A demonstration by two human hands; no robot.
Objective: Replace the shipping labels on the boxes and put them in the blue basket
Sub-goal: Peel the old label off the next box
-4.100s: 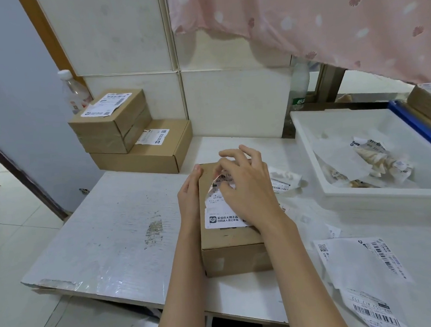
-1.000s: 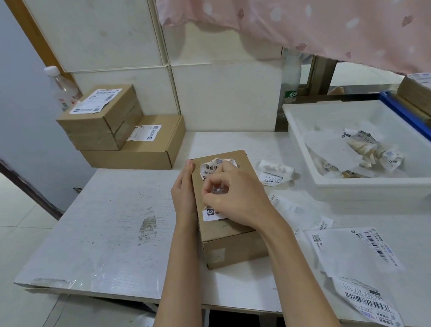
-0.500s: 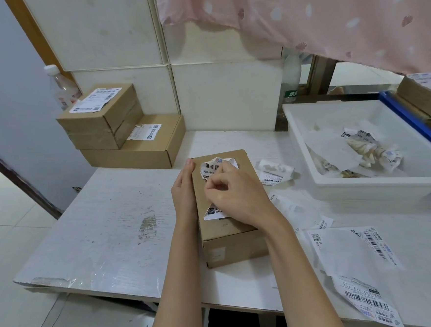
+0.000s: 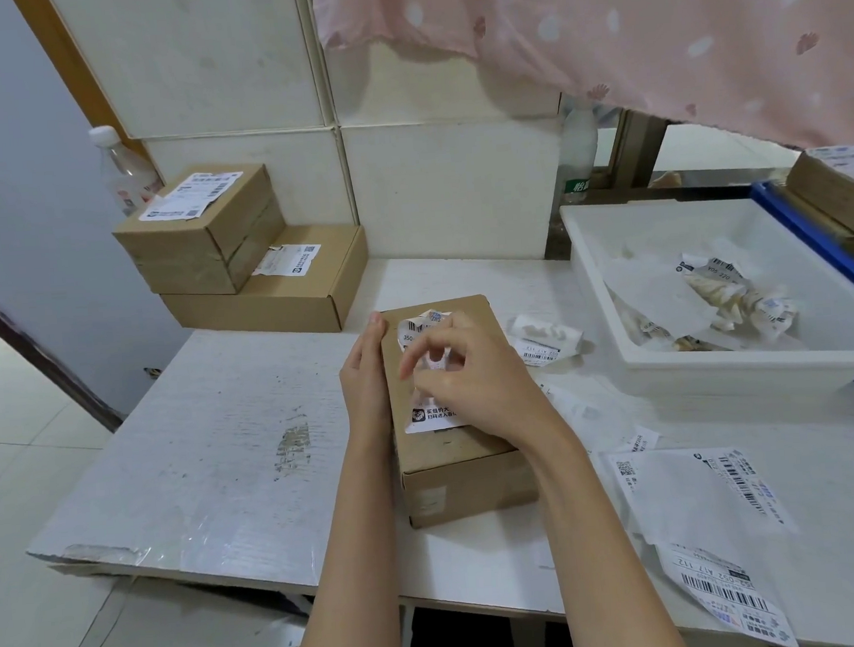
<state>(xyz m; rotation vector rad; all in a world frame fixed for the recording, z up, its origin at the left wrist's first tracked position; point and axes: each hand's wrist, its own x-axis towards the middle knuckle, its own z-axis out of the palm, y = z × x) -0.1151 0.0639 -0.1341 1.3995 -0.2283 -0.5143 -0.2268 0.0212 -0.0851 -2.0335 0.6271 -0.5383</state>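
My left hand point(image 4: 365, 378) lies flat with straight fingers against the left side of the brown cardboard box point(image 4: 454, 452) on the white table point(image 4: 222, 464), while my right hand point(image 4: 474, 375) pinches the half-peeled, crumpled white shipping label point(image 4: 425, 369) on the box's top. Around it I count two more brown cardboard boxes stacked point(image 4: 238, 255) at the back left, each labelled, and a white plastic tray point(image 4: 721, 368) of crumpled labels to the right. One crumpled label scrap point(image 4: 547, 342) lies between box and tray, two loose label sheets point(image 4: 700, 501) lie front right, and the blue basket point(image 4: 824, 245) holds one box behind the tray.
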